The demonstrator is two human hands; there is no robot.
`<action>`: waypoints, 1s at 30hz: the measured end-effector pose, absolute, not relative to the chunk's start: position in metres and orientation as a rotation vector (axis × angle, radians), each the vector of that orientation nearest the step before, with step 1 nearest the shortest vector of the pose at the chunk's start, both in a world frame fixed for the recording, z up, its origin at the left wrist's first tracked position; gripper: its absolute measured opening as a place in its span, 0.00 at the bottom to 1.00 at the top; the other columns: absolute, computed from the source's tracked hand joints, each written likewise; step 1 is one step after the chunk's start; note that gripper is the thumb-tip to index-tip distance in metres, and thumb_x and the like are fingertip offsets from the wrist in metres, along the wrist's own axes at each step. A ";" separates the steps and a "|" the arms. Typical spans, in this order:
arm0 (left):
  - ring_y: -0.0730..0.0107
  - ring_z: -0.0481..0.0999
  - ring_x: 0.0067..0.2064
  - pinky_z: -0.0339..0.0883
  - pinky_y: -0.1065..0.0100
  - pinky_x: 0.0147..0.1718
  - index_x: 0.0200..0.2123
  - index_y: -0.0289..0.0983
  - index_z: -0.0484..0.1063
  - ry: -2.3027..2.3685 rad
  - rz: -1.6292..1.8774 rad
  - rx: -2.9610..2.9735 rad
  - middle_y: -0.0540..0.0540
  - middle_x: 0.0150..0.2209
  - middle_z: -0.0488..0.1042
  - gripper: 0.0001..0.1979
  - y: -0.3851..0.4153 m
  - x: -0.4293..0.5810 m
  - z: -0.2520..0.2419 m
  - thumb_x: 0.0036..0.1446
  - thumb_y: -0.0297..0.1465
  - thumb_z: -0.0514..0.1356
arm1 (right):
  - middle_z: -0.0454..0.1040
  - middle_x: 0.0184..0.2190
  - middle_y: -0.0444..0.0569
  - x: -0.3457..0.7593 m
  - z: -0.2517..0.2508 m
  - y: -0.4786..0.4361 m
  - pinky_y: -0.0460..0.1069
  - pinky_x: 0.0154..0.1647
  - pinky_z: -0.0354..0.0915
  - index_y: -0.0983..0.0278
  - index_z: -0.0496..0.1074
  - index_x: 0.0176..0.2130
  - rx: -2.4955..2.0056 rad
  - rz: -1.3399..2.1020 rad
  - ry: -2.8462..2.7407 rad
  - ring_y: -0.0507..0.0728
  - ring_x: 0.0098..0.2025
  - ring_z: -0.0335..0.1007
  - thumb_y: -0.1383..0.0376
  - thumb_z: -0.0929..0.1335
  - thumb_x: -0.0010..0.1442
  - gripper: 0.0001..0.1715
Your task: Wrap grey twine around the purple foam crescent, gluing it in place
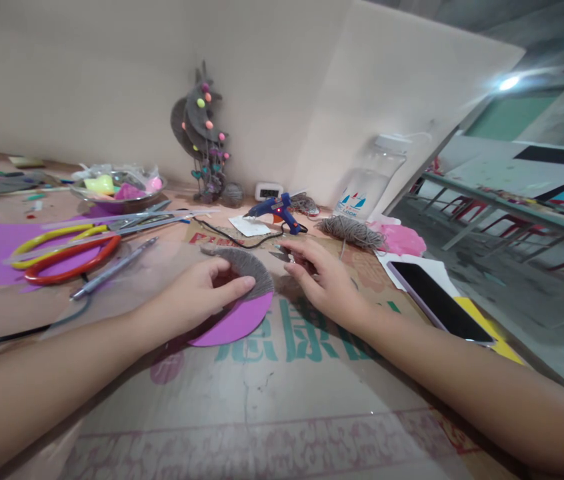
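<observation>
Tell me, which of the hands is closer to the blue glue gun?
Right. The right hand lies just in front of the glue gun; the left hand rests farther left, on the purple piece.

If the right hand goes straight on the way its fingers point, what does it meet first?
Probably the small metal snips just ahead of the right hand; the blue glue gun lies further along. Depth is unclear.

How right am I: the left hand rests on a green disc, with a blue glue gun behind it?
Wrong colour: the head view shows the disc under the left hand is purple, with the blue glue gun behind it.
</observation>
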State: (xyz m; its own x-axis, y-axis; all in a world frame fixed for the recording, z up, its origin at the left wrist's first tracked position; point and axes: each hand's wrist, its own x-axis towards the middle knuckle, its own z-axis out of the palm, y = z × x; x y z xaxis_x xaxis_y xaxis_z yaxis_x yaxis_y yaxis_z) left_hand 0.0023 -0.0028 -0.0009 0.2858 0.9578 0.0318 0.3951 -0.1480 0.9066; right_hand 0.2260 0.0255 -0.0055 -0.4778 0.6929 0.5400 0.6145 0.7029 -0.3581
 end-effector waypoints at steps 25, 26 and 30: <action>0.77 0.61 0.21 0.52 0.75 0.18 0.25 0.38 0.68 1.167 0.703 1.822 0.54 0.20 0.63 0.14 -0.002 0.001 -0.005 0.54 0.42 0.56 | 0.62 0.19 0.39 0.207 0.002 0.008 0.44 0.22 0.53 0.65 0.69 0.29 -1.295 1.187 -1.861 0.47 0.21 0.55 0.52 0.67 0.55 0.17; 0.77 0.61 0.21 0.52 0.75 0.18 0.26 0.38 0.68 1.168 0.713 1.835 0.54 0.21 0.63 0.13 -0.002 0.001 -0.005 0.54 0.42 0.56 | 0.61 0.19 0.39 0.208 0.001 0.009 0.44 0.22 0.52 0.65 0.69 0.29 -1.287 1.203 -1.853 0.47 0.21 0.55 0.52 0.67 0.55 0.17; 0.76 0.65 0.25 0.57 0.74 0.23 0.26 0.37 0.71 1.150 0.748 1.903 0.53 0.25 0.67 0.11 -0.001 0.000 -0.005 0.53 0.39 0.56 | 0.60 0.19 0.39 0.209 -0.002 0.011 0.45 0.22 0.52 0.65 0.68 0.29 -1.254 1.321 -1.837 0.47 0.21 0.54 0.52 0.67 0.55 0.18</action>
State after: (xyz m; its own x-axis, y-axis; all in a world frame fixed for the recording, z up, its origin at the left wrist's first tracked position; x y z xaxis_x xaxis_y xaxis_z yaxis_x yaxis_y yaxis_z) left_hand 0.0000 -0.0011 -0.0055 0.4185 0.9038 0.0899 0.4483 -0.2916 0.8450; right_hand 0.2092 0.0109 -0.0019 -0.4153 0.9058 -0.0841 0.3680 0.0828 -0.9261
